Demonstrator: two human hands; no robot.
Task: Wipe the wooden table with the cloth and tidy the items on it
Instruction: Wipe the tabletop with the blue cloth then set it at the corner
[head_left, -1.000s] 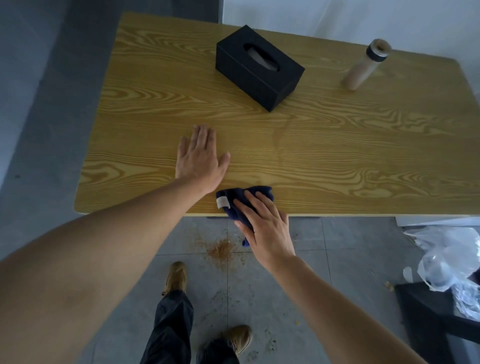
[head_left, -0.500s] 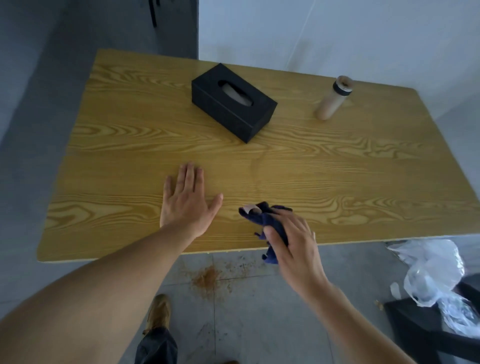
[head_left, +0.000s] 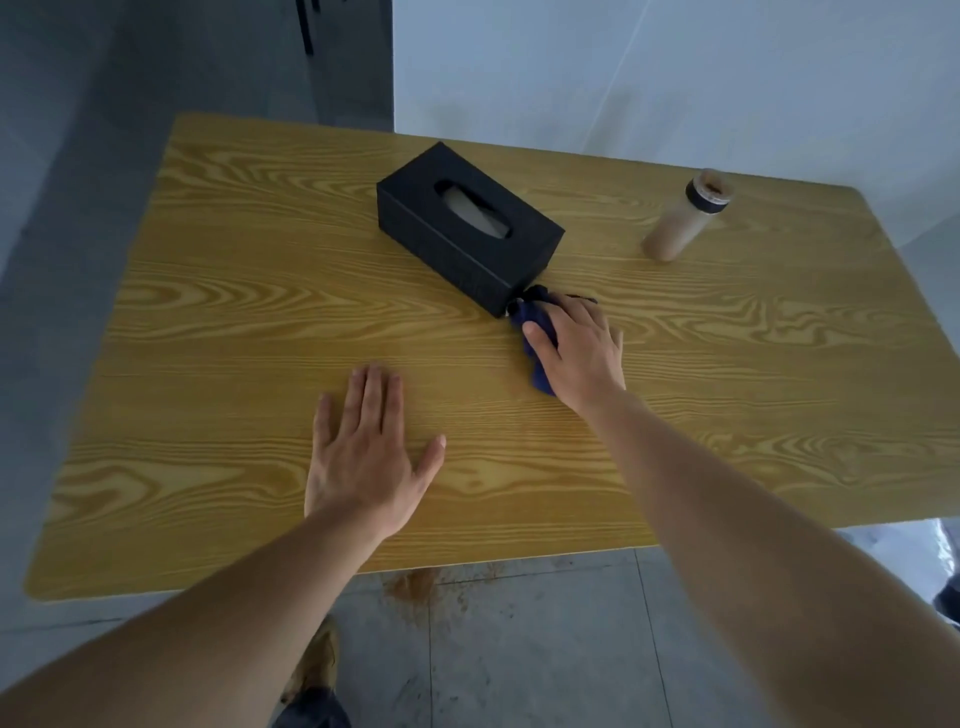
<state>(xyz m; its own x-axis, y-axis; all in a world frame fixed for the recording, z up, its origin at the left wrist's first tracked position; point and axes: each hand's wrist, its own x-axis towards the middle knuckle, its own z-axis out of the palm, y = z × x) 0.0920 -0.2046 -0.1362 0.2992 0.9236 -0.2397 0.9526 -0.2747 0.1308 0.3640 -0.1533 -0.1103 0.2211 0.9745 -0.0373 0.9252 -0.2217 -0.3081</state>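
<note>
The wooden table (head_left: 234, 322) fills the middle of the head view. My right hand (head_left: 579, 353) presses a dark blue cloth (head_left: 531, 317) onto the tabletop, right at the near corner of a black tissue box (head_left: 467, 228). Most of the cloth is hidden under my palm. My left hand (head_left: 369, 457) lies flat on the wood with its fingers spread, closer to the front edge and holding nothing. A tan cylindrical bottle (head_left: 685, 215) with a black band stands at the back right.
Brown crumbs or dust (head_left: 415, 584) lie on the grey floor tiles just below the table's front edge. A white wall (head_left: 675, 78) runs behind the table. My shoe (head_left: 317, 660) shows below.
My right hand has slid the cloth from the front edge across the table up to the tissue box. My left hand stayed flat in place. The camera view has shifted forward.
</note>
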